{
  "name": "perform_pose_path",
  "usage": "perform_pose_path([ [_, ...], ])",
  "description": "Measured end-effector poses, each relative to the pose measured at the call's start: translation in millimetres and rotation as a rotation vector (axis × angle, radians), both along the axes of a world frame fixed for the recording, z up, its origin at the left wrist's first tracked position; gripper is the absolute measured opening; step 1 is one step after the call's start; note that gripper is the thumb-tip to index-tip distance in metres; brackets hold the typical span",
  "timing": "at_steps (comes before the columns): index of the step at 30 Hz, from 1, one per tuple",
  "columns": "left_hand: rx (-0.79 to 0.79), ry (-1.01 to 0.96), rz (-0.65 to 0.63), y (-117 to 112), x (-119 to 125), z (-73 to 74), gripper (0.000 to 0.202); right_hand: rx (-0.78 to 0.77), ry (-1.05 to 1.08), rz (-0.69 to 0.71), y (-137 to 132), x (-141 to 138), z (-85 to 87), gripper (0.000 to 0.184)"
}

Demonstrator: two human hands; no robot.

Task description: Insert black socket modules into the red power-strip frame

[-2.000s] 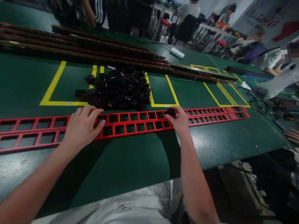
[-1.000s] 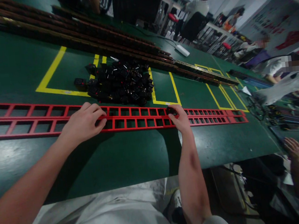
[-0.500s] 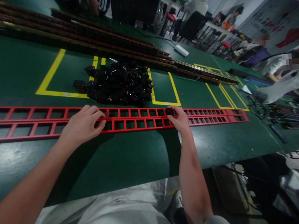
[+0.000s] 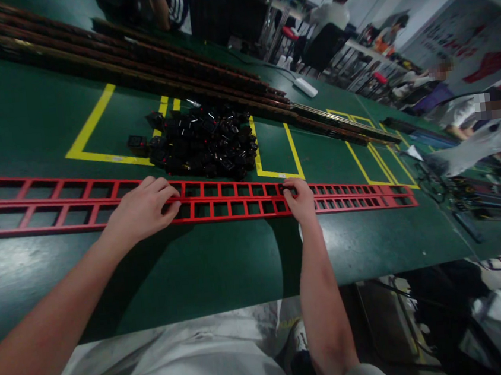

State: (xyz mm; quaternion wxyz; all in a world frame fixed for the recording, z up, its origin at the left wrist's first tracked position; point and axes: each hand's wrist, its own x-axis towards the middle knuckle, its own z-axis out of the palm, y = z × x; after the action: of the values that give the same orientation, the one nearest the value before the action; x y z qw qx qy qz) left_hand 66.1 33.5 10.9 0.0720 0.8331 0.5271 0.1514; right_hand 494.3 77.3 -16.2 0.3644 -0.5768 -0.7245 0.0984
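A long red frame [image 4: 234, 200], like a ladder with two rows of square openings, lies across the green table in front of me. My left hand [image 4: 147, 205] rests on it with curled fingers, thumb and fingertips closing on its rails; whether anything lies under the fingers is hidden. Farther right, my right hand [image 4: 300, 199] pinches a small black block [image 4: 285, 188] at one of the openings, and most of that block is covered. Just behind the frame is a heap of black blocks [image 4: 210, 141], with one loose block [image 4: 137, 142] at its left.
Long dark metal strips [image 4: 130, 63] lie along the back of the table. Yellow tape [image 4: 91, 118] marks rectangles on the green tabletop [image 4: 222, 262]. A white power strip [image 4: 305, 86] sits beyond. Cables and a clear plastic bag [image 4: 470, 143] are at right; several people sit farther off.
The black block in my right hand now shows less, lower in the frame's opening. My left hand stays at the same place on the frame. The view has shifted slightly.
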Motion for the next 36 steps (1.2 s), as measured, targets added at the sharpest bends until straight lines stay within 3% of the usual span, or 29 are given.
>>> perform_pose_path([
  [6,-0.011,0.006,0.005,1,-1,-1.2,0.037,-0.038,-0.002,0.019,3,2,1.9,0.008],
  [10,-0.011,-0.019,-0.002,1,0,-0.2,0.037,-0.02,-0.096,-0.075,5,-7,4.0,0.011],
  [14,-0.027,-0.028,-0.007,2,0,1.5,0.036,0.048,-0.201,-0.144,6,-32,8.0,0.013],
  [21,-0.007,-0.036,-0.022,1,0,1.5,0.036,-0.055,-0.181,0.064,21,-93,10.8,0.019],
  [25,-0.003,-0.012,-0.025,0,-1,1.7,0.036,-0.075,-0.161,0.06,27,-117,4.0,0.023],
  [30,-0.02,0.063,-0.025,2,0,0.5,0.037,-0.144,-0.227,0.038,25,-125,3.3,0.025],
  [36,-0.121,0.165,0.09,5,16,2.1,0.031,-0.15,-0.385,0.051,8,-119,21.7,0.032],
])
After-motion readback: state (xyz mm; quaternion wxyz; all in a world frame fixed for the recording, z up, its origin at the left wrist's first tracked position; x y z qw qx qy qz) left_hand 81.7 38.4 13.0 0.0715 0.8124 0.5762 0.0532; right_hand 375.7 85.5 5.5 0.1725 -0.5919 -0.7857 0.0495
